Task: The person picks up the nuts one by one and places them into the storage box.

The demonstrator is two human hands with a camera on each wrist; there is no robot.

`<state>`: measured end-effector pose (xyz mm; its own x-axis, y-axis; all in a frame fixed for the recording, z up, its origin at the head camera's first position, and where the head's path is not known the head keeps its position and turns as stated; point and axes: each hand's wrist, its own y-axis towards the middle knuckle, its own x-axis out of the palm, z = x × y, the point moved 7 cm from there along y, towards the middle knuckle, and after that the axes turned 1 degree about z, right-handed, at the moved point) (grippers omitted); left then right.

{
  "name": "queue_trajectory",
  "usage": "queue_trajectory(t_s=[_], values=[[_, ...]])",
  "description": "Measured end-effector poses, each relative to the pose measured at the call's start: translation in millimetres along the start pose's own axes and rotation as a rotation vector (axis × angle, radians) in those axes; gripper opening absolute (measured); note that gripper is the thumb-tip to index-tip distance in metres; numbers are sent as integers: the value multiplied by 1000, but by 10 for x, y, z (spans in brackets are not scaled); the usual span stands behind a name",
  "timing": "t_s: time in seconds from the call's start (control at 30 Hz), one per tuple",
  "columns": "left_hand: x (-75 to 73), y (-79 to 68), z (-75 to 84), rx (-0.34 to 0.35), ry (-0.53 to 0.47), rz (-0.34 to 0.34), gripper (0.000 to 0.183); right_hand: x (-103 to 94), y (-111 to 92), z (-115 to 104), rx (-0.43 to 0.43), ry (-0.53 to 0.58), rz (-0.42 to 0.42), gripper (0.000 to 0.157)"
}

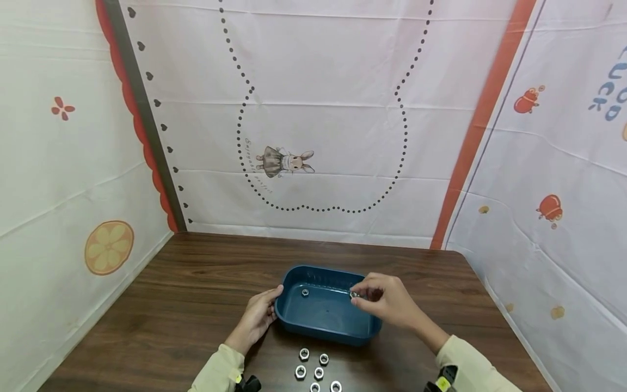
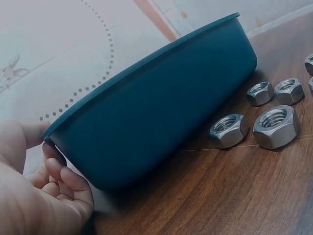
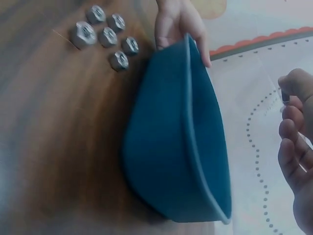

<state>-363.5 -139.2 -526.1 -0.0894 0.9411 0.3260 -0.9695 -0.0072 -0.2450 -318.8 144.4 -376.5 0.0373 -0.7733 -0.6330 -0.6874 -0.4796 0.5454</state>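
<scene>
A blue plastic bin [image 1: 323, 317] stands on the table, with one steel hex nut [image 1: 305, 292] lying inside near its back left. My left hand [image 1: 258, 316] grips the bin's left end, its thumb at the rim and its other fingers curled below against the wall. Over the right part of the bin, my right hand [image 1: 389, 299] pinches a hex nut [image 1: 354, 294] between thumb and fingers. That nut also shows at the fingertips in the right wrist view. Several loose hex nuts [image 2: 276, 126] lie on the table in front of the bin.
The dark wood-grain table [image 1: 196, 305] runs back to a white printed cloth [image 1: 323, 125] that hangs behind it. More cloth covers both sides. The loose nuts sit close to the table's near side, between my forearms.
</scene>
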Motion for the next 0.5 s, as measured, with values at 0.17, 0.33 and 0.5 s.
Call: queue_trajectory(t_s=[0.17,0.33,0.5], values=[[-5,-18,1,-1,4,-9,43,60,239,85,-19,-28,-62,12],[-5,-14,0,6,-5,-12,38,224,443,191,-61,-48,-154,13],[-2,-10,-16,10,-8,3,38,446,573,309,-93,-66,-250,14]])
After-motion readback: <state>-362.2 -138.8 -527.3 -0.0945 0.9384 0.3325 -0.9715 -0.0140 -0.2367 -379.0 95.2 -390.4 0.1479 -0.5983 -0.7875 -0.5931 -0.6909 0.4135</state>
